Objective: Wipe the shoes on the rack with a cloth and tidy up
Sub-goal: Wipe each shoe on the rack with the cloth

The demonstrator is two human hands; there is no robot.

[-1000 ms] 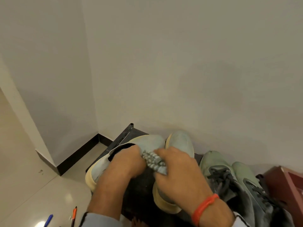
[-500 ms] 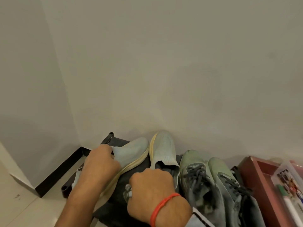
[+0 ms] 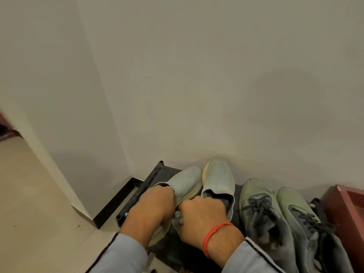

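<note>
Since half a second ago the right hand (image 3: 201, 215) has come up beside the left, and the view has swung left, cutting the red tray's contents out of sight. At far left, pale tiled floor (image 3: 35, 203) lies open up to the black skirting (image 3: 116, 201) at the wall corner. The black metal shoe rack (image 3: 146, 186) stands in that corner, its left rail bare and its back edge against the wall. The left hand (image 3: 155, 203) grips the collar of the pale grey-blue slip-on shoe with a cream sole (image 3: 186, 179), tipped on its side. Touching it, the right hand, an orange thread at the wrist, is curled round the crumpled grey cloth (image 3: 177, 218) between both fists. The matching slip-on shoe (image 3: 218, 178) sits upright just beside. Next come two dusty green lace-up trainers (image 3: 262, 201), close together, toes near the wall. A dark red wooden box (image 3: 338, 209) closes off the right edge.
</note>
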